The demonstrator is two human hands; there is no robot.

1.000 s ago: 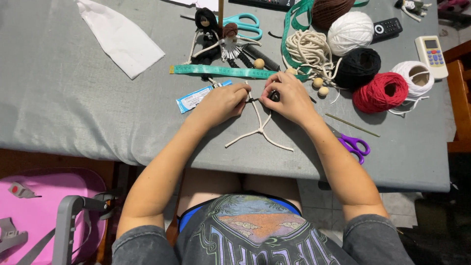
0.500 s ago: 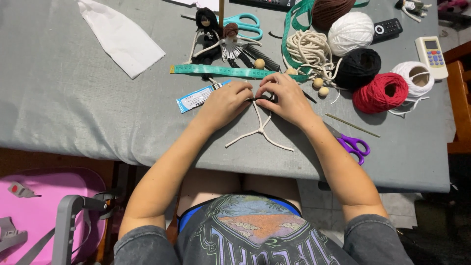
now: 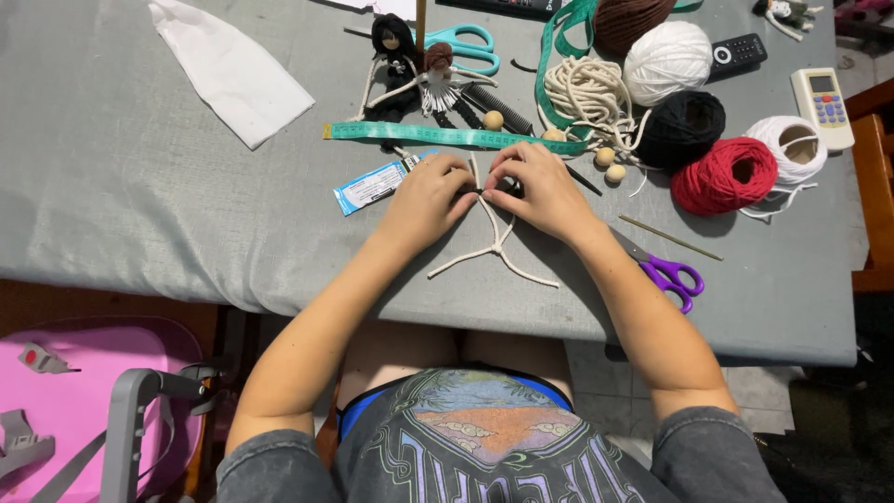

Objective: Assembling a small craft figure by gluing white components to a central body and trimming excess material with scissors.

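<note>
Item in progress: I see my left hand and right hand pinching the top of a white cord figure, limbs already tied and splayed below them on the table; head bead beyond, unattached.

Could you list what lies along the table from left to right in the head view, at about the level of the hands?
White cloth → blue packet → left hand → white cord → right hand → purple scissors → red yarn → white spool → remote.
</note>
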